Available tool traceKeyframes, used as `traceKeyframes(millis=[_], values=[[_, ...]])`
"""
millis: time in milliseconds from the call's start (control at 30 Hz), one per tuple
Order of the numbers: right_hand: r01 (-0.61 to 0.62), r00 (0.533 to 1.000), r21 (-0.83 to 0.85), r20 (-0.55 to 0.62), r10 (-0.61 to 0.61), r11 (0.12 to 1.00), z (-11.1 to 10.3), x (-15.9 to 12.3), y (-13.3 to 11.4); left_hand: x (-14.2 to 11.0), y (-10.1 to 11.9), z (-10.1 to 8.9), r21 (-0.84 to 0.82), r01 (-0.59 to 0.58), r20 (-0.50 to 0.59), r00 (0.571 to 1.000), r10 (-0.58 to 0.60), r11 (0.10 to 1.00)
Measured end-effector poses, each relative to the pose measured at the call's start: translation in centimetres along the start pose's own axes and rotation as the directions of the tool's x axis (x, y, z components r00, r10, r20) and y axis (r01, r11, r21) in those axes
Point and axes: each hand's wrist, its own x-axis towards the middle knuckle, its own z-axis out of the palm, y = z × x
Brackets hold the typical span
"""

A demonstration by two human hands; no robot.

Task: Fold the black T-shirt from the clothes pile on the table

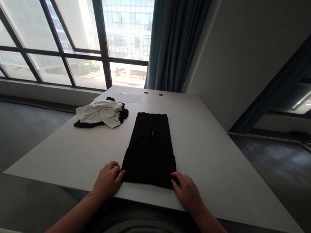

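A black garment (152, 147), folded into a long strip, lies flat in front of me with its near end doubled over. A small pink mark shows near its middle; which kind of garment it is I cannot make out. My left hand (108, 178) is at its near left corner, with thumb and fingers closed on the edge. At the near right corner, my right hand (186, 190) pinches the cloth between thumb and fingers. Both hands rest low, close to the tabletop.
The white table (210, 160) carries a crumpled white and black cloth pile (100, 111) at the left. Behind it lie paper sheets (129, 97). Two round holes sit near the far edge. Beyond stand a blue curtain (175, 37) and large windows (124, 17).
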Motion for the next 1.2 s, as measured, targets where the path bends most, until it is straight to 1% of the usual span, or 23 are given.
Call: traceKeyframes(millis=[133,200,267,333,467,533,633,733,833,900,933,1000,1067,1100,1167,1200], values=[[0.009,1.000,0.046,0.020,-0.010,0.999,0.0,0.1,0.1,-0.1,0.5,0.2,0.033,-0.024,0.014,1.000,0.024,0.999],[0.010,1.000,0.061,0.024,-0.011,0.998,-0.2,0.1,0.0,0.0,0.4,0.3,0.036,-0.030,0.020,0.999,0.029,0.999],[0.010,0.998,0.062,0.053,-0.014,0.998,-0.6,0.3,-0.1,0.0,0.2,0.6,0.038,-0.053,0.019,0.998,0.052,0.998],[0.021,0.992,0.057,0.127,-0.028,0.998,-1.2,0.5,-0.3,0.0,-0.1,0.8,0.043,-0.087,0.015,0.996,0.087,0.995],[0.036,0.957,0.044,0.286,-0.047,0.998,-2.7,0.9,-0.5,-0.6,-0.7,0.9,0.029,-0.129,0.033,0.991,0.128,0.991],[0.025,0.944,0.048,0.328,-0.039,0.999,-3.3,0.9,-0.7,-1.1,-0.9,0.6,-0.005,-0.132,0.068,0.989,0.132,0.991],[-0.014,0.915,0.072,0.403,-0.016,0.997,-4.1,0.7,-1.2,-1.9,-1.0,-0.2,-0.063,-0.129,0.161,0.977,0.138,0.990],[-0.045,0.879,0.086,0.477,-0.001,0.995,-4.8,0.6,-1.7,-2.8,-0.8,-1.4,-0.088,-0.130,0.267,0.952,0.149,0.988],[-0.047,0.857,0.101,0.516,-0.012,0.994,-5.2,0.6,-1.7,-3.0,-0.5,-2.6,-0.069,-0.144,0.351,0.923,0.159,0.987],[-0.040,0.865,0.125,0.501,-0.028,0.991,-5.1,0.9,-1.2,-2.6,-0.6,-3.0,-0.054,-0.160,0.368,0.914,0.168,0.986],[-0.035,0.881,0.137,0.473,-0.035,0.990,-4.8,1.1,-0.8,-2.1,-0.7,-3.1,-0.053,-0.164,0.358,0.918,0.172,0.985],[-0.019,0.925,0.134,0.379,-0.033,0.991,-4.0,1.8,0.1,-0.5,-1.2,-2.8,-0.062,-0.166,0.309,0.934,0.177,0.984],[-0.002,0.968,0.073,0.251,-0.016,0.997,-2.9,2.8,1.2,1.6,-2.0,-2.2,-0.072,-0.174,0.253,0.949,0.186,0.982],[0.011,0.982,0.027,0.189,-0.016,1.000,-2.3,3.4,1.8,2.9,-2.4,-1.8,-0.073,-0.185,0.234,0.952,0.197,0.980],[0.059,0.994,-0.061,0.094,-0.053,0.996,-1.3,5.0,2.8,5.6,-3.0,-1.0,-0.064,-0.204,0.206,0.955,0.213,0.977],[0.089,0.994,-0.096,0.070,-0.082,0.991,-0.8,6.0,3.3,6.9,-3.3,-0.5,-0.051,-0.201,0.191,0.959,0.207,0.978]])
